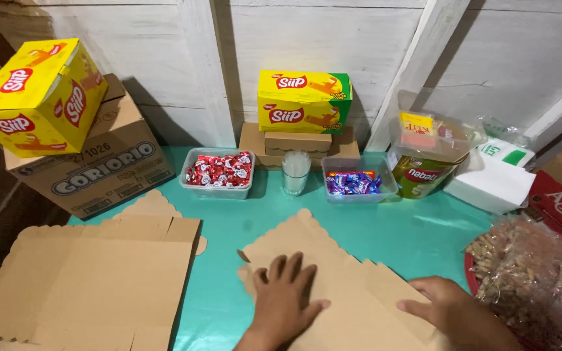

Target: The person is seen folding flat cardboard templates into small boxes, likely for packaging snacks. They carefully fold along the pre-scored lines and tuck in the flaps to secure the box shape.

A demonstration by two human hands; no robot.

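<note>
Both hands press on a flat box blank with scalloped flaps, lying on the teal table at 6 o'clock. The left hand lies open, palm down, fingers spread on the blank's middle; the right hand rests open and flat on its 3 o'clock edge. No fold shows yet, so the blank looks unformed and all shaping remains. A second blank lies flat at 8 o'clock, untouched. Candy tubs and a glass stand at 12 o'clock
</note>
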